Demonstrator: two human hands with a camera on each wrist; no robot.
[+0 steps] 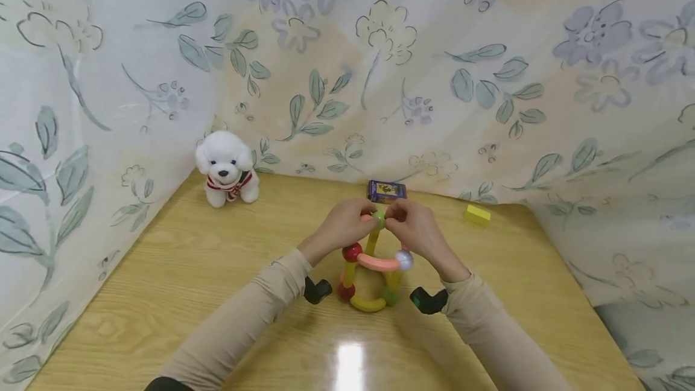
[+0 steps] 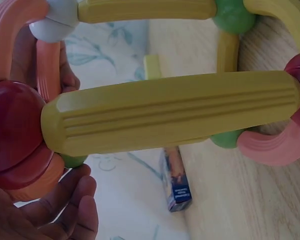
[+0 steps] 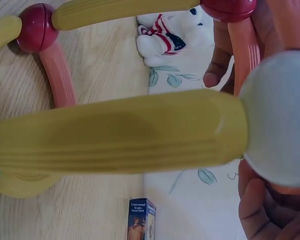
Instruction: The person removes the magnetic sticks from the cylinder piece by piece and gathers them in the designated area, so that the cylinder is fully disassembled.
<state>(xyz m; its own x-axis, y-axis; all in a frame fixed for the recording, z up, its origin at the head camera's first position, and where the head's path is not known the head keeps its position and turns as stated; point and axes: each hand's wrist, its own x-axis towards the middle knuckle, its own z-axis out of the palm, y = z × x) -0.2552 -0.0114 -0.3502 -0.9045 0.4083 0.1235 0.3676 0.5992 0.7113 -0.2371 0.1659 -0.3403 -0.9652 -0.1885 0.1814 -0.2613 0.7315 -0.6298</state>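
Observation:
A toy frame of balls and rods stands on the table between my hands. Its upper ring has a red ball (image 1: 352, 252), a pale ball (image 1: 403, 259) and a green ball (image 1: 378, 219), with an orange curved rod (image 1: 379, 264) across the front. Yellow straight rods (image 2: 175, 112) run down to a lower ring with a yellow curved rod (image 1: 368, 305). My left hand (image 1: 347, 222) pinches the upper left orange curved rod (image 2: 42, 180) beside the green ball. Opposite it, my right hand (image 1: 415, 231) pinches the upper right orange curved rod (image 3: 289, 190). Both hands partly hide these rods.
A white plush dog (image 1: 225, 168) sits at the back left of the wooden table (image 1: 163, 294). Behind the frame lies a small blue card box (image 1: 387, 190), and a yellow block (image 1: 477, 215) is at the back right. Floral cloth (image 1: 326, 77) hangs around the table.

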